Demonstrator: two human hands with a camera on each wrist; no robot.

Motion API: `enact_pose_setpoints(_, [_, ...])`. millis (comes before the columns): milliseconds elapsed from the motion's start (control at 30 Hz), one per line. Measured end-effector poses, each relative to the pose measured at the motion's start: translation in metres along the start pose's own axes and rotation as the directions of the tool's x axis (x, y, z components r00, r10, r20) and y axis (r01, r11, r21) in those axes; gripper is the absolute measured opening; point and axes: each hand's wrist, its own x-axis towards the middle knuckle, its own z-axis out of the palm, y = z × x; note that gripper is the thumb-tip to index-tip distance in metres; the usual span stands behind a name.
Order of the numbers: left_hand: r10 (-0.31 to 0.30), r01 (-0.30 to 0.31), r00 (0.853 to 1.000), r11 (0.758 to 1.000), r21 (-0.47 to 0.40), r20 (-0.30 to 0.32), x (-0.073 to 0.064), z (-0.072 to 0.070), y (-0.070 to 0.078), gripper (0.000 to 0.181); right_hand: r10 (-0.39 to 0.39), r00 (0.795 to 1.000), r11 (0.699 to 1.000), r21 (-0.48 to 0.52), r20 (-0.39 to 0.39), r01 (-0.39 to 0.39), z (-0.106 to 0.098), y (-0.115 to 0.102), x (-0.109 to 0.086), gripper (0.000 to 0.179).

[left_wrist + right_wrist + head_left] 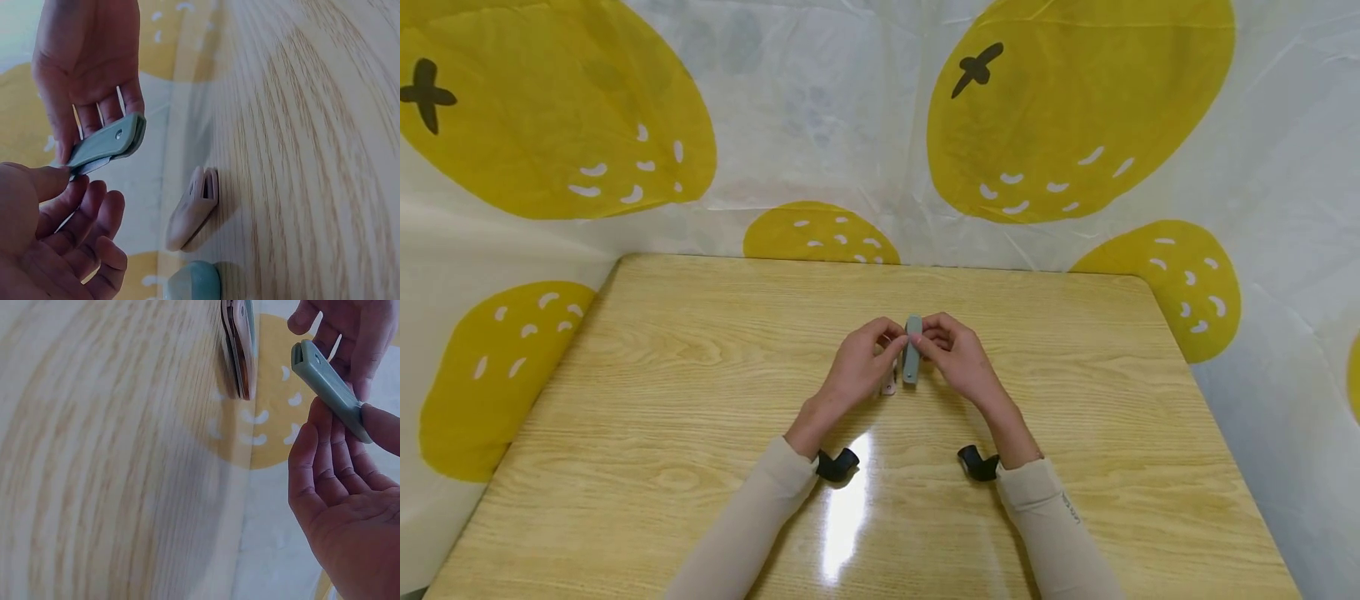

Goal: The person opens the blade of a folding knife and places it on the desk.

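A grey-green folding knife (pixel 912 367) is held up between both hands over the table. Its blade (pixel 95 166) shows as a narrow strip along the handle's edge in the left wrist view. My right hand (pixel 961 360) grips the handle, thumb on one side and fingers on the other. With thumb and forefinger, my left hand (pixel 859 360) pinches the blade side near the far end. Below lies a pink folded knife (pixel 195 209) on the tabletop, partly hidden by the left hand in the head view. Beside it is a pale green rounded object (pixel 199 282), cut off by the frame.
The wood-grain table (pixel 700 375) ends at a white curtain (pixel 820 108) with yellow fruit prints. A black wrist camera (pixel 837 465) is on the left wrist, and another black camera (pixel 977 462) on the right. Light glares off the tabletop between the forearms.
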Motion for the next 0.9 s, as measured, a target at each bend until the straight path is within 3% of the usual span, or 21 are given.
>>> enact_pose_setpoints(567, [-0.001,0.001,1.000,0.991,-0.132,-0.002,0.0016,0.0035,-0.0006,0.014,-0.017,1.000,1.000,0.027,-0.007,0.017,0.0019,-0.0020,0.0007,0.025])
enact_pose_setpoints(900, [-0.016,0.002,0.996,0.987,-0.163,-0.083,0.0004,0.0036,0.0016,0.011,-0.031,0.998,0.999,0.037,-0.046,0.033,0.0006,-0.0040,-0.0004,0.027])
